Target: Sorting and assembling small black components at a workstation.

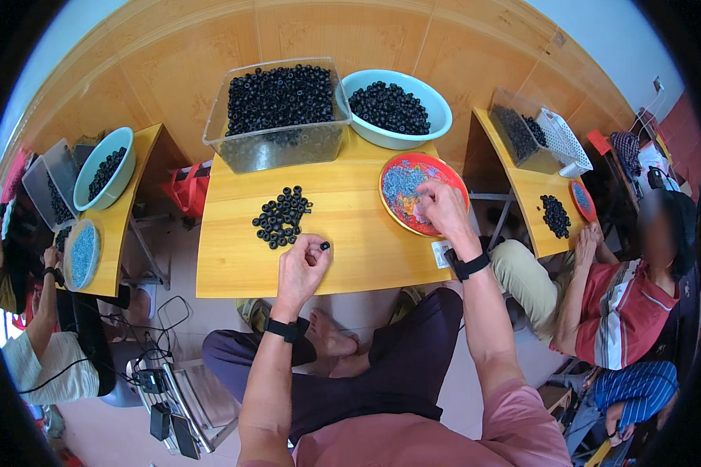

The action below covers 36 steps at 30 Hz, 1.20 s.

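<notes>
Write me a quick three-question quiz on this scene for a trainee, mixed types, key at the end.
1. Multiple choice: what does the left hand hold?
A) a red bag
B) a small black piece
C) a screwdriver
2. Fill in: on the middle table, the pale blue basin stands to the ____ of the clear bin, as the person sees it.
3. True or false: the right hand is inside the clear bin.

Key:
1. B.
2. Right.
3. False; it is at the red tray, which holds small blue-grey bits.
</notes>
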Each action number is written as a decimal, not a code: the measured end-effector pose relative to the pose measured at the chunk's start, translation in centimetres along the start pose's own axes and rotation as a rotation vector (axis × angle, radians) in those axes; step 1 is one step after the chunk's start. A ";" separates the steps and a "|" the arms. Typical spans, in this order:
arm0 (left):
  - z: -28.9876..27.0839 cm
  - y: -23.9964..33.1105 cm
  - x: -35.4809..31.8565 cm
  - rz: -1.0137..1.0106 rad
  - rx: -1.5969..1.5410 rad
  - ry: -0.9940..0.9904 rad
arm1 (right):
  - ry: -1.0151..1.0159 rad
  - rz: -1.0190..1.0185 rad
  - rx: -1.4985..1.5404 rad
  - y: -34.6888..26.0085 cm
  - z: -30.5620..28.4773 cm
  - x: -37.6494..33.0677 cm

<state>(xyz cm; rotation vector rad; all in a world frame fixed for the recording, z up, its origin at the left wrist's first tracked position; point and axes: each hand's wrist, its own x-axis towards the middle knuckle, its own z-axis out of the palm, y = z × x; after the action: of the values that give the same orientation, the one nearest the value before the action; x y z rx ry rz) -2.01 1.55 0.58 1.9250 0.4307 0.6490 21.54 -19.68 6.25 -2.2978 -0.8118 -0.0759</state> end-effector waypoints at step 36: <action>-0.5 -1.5 0.6 -0.145 -0.329 -0.011 | -0.054 -0.236 0.454 -10.4 11.9 -7.9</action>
<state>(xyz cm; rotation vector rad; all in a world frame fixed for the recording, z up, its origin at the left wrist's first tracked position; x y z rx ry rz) -1.81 2.87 -0.51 1.5697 0.4244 0.5752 7.35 -10.52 1.23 -1.7805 -1.0101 0.0611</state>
